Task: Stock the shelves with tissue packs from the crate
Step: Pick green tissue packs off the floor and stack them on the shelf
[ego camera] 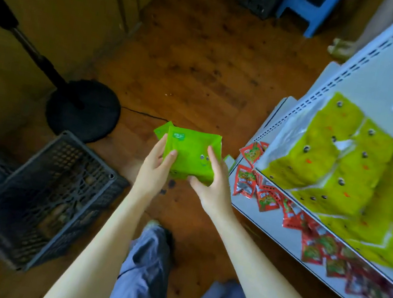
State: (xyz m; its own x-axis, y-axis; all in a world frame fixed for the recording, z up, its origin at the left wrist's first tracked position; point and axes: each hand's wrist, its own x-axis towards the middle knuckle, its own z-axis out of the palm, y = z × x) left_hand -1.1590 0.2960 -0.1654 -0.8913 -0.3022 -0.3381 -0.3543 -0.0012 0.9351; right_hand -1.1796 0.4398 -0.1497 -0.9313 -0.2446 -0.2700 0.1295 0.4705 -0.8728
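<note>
A bright green tissue pack (191,152) with a small smiling face is held over the wooden floor, between the crate and the shelf. My left hand (155,168) grips its left side with fingers wrapped over the edge. My right hand (213,182) grips its right side and bottom corner. A second green pack's corner shows just behind it. The dark grey plastic crate (53,201) stands on the floor at the lower left. The white shelf (257,210) is at the right, with yellow-green tissue packs (337,166) stacked on its upper level.
Red snack sachets (267,196) lie along the lower shelf board. A black stand with a round base (83,107) and a cable is on the floor at left. A blue stool (307,9) and another dark crate sit at the far top. My legs are below.
</note>
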